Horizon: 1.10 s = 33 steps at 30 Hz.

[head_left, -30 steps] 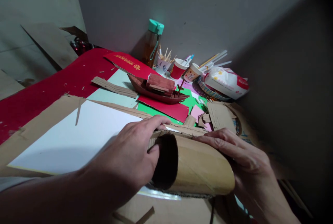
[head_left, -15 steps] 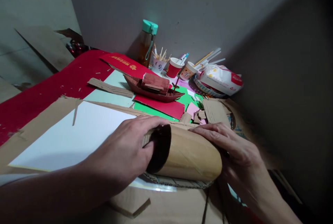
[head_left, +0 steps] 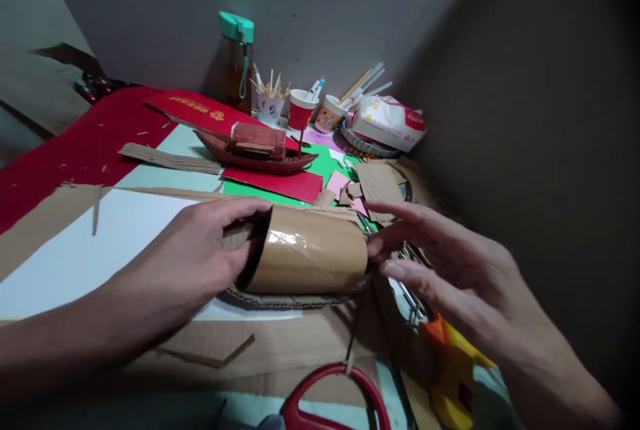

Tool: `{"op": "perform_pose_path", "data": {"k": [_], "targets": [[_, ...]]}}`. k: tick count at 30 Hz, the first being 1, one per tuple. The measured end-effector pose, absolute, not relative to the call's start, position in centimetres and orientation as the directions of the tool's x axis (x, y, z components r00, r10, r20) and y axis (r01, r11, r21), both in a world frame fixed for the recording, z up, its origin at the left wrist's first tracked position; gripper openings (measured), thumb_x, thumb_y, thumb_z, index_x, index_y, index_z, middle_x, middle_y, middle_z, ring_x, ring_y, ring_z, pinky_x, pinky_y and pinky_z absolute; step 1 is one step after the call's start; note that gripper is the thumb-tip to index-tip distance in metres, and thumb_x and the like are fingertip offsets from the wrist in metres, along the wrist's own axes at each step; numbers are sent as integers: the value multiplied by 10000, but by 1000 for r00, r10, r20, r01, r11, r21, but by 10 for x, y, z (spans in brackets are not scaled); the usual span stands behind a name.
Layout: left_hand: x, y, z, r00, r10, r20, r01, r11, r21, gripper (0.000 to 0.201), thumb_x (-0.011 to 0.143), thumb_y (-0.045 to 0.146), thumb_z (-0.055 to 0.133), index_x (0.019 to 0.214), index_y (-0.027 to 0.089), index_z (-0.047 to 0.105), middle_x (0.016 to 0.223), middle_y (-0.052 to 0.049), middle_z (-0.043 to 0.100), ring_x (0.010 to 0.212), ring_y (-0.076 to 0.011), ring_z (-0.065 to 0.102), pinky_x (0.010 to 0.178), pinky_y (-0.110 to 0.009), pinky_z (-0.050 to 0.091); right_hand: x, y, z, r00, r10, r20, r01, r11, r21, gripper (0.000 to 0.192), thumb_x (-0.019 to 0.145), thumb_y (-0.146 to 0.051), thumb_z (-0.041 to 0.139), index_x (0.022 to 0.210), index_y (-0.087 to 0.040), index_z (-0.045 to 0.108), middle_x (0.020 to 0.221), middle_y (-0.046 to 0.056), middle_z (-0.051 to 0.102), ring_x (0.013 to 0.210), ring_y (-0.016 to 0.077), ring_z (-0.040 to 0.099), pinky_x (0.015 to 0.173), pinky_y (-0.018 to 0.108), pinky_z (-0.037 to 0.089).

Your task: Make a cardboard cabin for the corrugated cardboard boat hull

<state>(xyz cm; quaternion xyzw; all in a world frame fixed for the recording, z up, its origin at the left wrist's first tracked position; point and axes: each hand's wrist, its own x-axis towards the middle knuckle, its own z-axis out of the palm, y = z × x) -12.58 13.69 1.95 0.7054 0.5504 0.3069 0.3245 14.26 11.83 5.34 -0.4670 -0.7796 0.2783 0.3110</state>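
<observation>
A cardboard boat model (head_left: 305,300) with a curved, shiny brown cardboard cover (head_left: 310,250) sits in front of me on the work surface. My left hand (head_left: 210,233) is closed round its left end, thumb at the dark opening of the cover and fingers along the top. At the right end is my right hand (head_left: 445,270), fingers spread apart; some fingertips are at or touching the cover's right edge, and I cannot tell which. A finished-looking reddish-brown boat (head_left: 257,149) stands behind, on coloured paper.
Red-handled scissors (head_left: 336,377) lie at the front, with a yellow-and-orange tool (head_left: 453,370) to their right. White paper (head_left: 105,250) and cardboard scraps (head_left: 170,158) spread leftward. Behind stand a bottle (head_left: 236,63), paper cups (head_left: 303,109) holding sticks and pens, and a white-and-red package (head_left: 387,120).
My view has turned right and tilted down, bringing the scissors and yellow tool into view. My right hand has come off the cover's top, its fingers now spread at the right end.
</observation>
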Motion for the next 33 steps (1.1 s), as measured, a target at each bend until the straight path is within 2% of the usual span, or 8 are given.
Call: {"op": "perform_pose_path", "data": {"k": [4, 10, 14, 17, 23, 27, 30, 33], "targets": [[-120, 133, 25, 167, 984, 69, 594, -156, 789, 378, 797, 277, 544, 1114, 210, 739, 1158, -52, 762, 1030, -283, 687, 876, -366, 531, 137, 116, 44, -398, 891, 218, 540, 420, -730, 485, 919, -312, 721, 1373, -281, 553, 902, -41, 741, 850, 154, 672, 820, 287, 477], [-117, 127, 28, 161, 986, 32, 585, -122, 802, 360, 831, 275, 575, 1159, 211, 711, 1241, -43, 736, 1075, -269, 681, 925, -364, 542, 134, 110, 35, -519, 793, 320, 577, 601, -553, 407, 983, -238, 633, 1378, -310, 564, 1129, -2, 722, 1007, 191, 617, 903, 333, 447], [-120, 129, 25, 172, 982, 71, 576, -159, 802, 343, 795, 357, 611, 1094, 267, 754, 1221, -43, 750, 1105, -324, 681, 965, -420, 553, 137, 113, 33, -589, 722, 362, 550, 687, -475, 428, 994, -167, 586, 1396, -310, 549, 1054, 5, 735, 885, 191, 603, 794, 330, 455], [-121, 128, 23, 178, 981, 72, 572, -163, 804, 352, 796, 343, 628, 1115, 259, 752, 1233, -53, 747, 1137, -336, 668, 988, -436, 545, 137, 113, 33, -610, 696, 379, 527, 714, -462, 461, 1002, -162, 557, 1430, -324, 507, 964, 2, 715, 821, 197, 589, 753, 333, 452], [-119, 126, 18, 175, 984, 43, 506, -128, 853, 390, 826, 324, 680, 1203, 225, 695, 1304, -70, 710, 1174, -315, 656, 999, -413, 538, 137, 115, 30, -604, 700, 380, 557, 712, -427, 448, 1004, -161, 538, 1430, -293, 493, 1082, 38, 711, 934, 225, 606, 836, 368, 463], [-124, 124, 15, 126, 985, 118, 519, -167, 838, 416, 882, 377, 626, 1275, 243, 596, 1347, -94, 671, 1159, -282, 670, 999, -397, 537, 138, 116, 29, -606, 699, 380, 545, 713, -441, 442, 1012, -165, 509, 1432, -299, 489, 1070, 51, 700, 905, 225, 597, 786, 364, 480], [-135, 117, 18, 156, 968, 198, 588, -252, 769, 448, 949, 422, 530, 1380, 310, 487, 1456, -86, 588, 1222, -277, 640, 1005, -398, 537, 137, 115, 34, -608, 712, 351, 557, 698, -451, 429, 1016, -160, 503, 1421, -299, 496, 1082, 48, 697, 925, 225, 575, 800, 366, 476], [-146, 107, 23, 354, 894, 274, 721, -448, 529, 574, 977, 390, 481, 1516, 446, 295, 1608, 20, 427, 1426, -286, 454, 1149, -432, 415, 136, 113, 40, -612, 728, 308, 578, 678, -454, 388, 1015, -171, 513, 1389, -275, 524, 1116, 50, 695, 982, 229, 572, 859, 387, 476]]}}
